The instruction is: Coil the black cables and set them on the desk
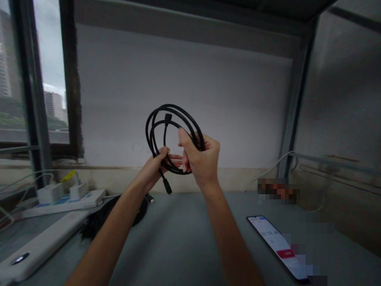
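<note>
A black cable (171,107), coiled in several loops, is held up above the desk in both hands. My right hand (204,157) is closed around the right side of the coil, its thumb pointing up. At the lower left of the loops, my left hand (157,165) pinches the cable between thumb and fingers, with some other fingers stretched out behind the coil. One dark plug (168,118) stands up inside the loops. The other end, a black connector (167,186), hangs below my left hand.
On the left lie a white power strip (95,197) with chargers, a long white device (44,242) and a black cable bundle (139,210). To the right, a lit phone (275,242) rests on the grey desk (178,238). Behind stands a white wall panel (238,99).
</note>
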Motion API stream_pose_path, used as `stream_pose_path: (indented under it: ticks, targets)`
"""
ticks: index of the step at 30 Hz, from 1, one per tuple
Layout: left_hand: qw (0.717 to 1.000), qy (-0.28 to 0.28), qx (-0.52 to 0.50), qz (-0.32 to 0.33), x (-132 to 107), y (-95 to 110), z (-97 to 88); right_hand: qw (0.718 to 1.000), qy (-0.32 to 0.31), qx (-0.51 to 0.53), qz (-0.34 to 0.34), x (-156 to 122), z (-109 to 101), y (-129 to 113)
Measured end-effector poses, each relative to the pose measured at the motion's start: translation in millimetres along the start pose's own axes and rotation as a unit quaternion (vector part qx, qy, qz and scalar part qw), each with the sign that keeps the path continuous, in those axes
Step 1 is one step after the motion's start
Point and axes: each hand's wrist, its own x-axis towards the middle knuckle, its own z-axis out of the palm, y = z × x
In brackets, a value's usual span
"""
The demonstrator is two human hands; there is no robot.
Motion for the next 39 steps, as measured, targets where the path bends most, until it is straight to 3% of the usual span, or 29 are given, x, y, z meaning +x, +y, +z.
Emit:
stream_pose_path:
  ticks: [4, 8, 14, 19, 22, 24, 30, 39]
  targets:
    - [0.997, 0.065, -0.01, 0.045, 0.0, 10.9, -6.4, 0.996, 0.061, -0.058, -0.017, 10.0, -13.9, 8.5]
    - [0.976, 0.162, 0.113, 0.086, -3.8, 21.0, -12.5, 0.988, 0.024, -0.126, -0.088, 13.3, -23.3, 10.3]
    - [0.919, 0.25, 0.283, 0.111, -18.7, 35.6, -12.6, 0.973, -0.073, -0.171, -0.136, 6.7, -15.4, 3.9]
    - [0.847, 0.302, 0.426, 0.099, -23.6, 44.7, -20.5, 0.968, -0.104, -0.197, -0.118, -5.5, -7.8, -5.7]
    - [0.823, 0.335, 0.449, 0.093, -24.4, 48.8, -24.5, 0.962, -0.113, -0.219, -0.116, -10.4, -3.9, -7.7]
    - [0.826, 0.338, 0.442, 0.095, -25.1, 50.7, -25.7, 0.96, -0.117, -0.225, -0.116, -10.3, -2.0, -6.9]
    - [0.884, 0.281, 0.353, 0.123, -26.2, 52.5, -20.9, 0.965, -0.098, -0.208, -0.125, -0.1, -6.7, -0.5]
    - [0.929, 0.197, 0.291, 0.114, -23.0, 50.2, -8.2, 0.979, -0.059, -0.181, -0.071, 9.6, -18.9, 8.8]
